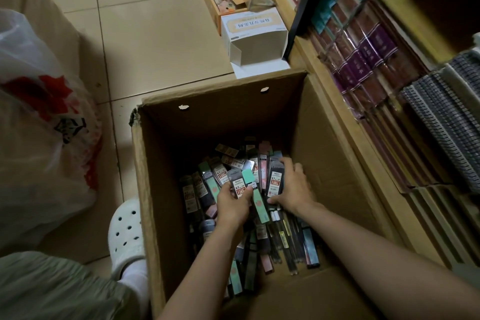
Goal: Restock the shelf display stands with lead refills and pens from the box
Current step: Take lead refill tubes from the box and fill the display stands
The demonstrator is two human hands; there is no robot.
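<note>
2 hands reach into the box (161,189) (full of packs (259,241)): left hand (232,204) grips a refill pack (237,186), right hand (294,186) clutches another (275,181).

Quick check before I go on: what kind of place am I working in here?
Most likely a stationery shop aisle: shelving packed with wrapped notebooks and spiral-bound pads, plus a cardboard box of packaged lead refills on the tiled floor.

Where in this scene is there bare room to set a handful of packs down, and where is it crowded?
Free: the floor tiles between the plastic bag, the white carton and the cardboard box. Crowded: the box bottom, heaped with refill packs around the left hand and right hand; the shelf is packed.
</note>
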